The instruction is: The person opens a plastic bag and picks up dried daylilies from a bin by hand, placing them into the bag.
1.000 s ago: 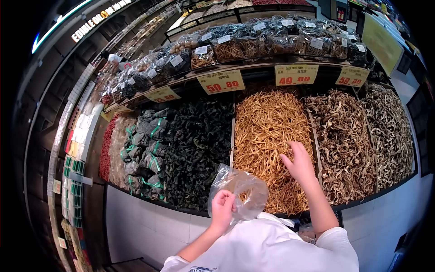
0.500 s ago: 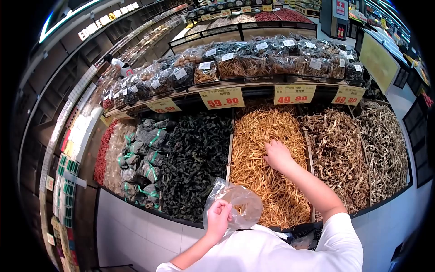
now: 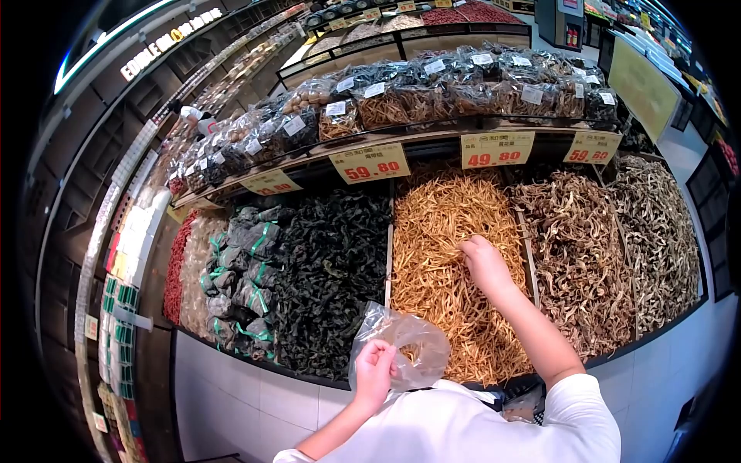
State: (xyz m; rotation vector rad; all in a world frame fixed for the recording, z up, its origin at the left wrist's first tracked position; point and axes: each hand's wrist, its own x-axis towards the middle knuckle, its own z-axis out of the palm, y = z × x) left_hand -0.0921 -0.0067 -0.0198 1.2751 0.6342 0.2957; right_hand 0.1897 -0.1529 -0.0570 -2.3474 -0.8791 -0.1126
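My left hand (image 3: 376,367) is closed on the rim of a clear plastic bag (image 3: 421,339), low in the view in front of the bins. Some golden strips show through or inside the bag; which of the two I cannot tell. Over a bin of golden dried strips (image 3: 436,247) is my right hand (image 3: 486,264), its fingers drawn together at the surface of the strips. Whatever its fingertips hold, if anything, is too small to make out.
Left of the golden strips lies a bin of black dried pieces (image 3: 332,278); to the right are brown dried strips (image 3: 575,255). Price signs (image 3: 498,150) line the shelf edge, below packed bags (image 3: 386,104). A distant person (image 3: 193,114) is at upper left.
My right hand has moved slightly right over the golden strips, and its fingers are closer together. The camera view has shifted a little. My left hand still holds the bag.
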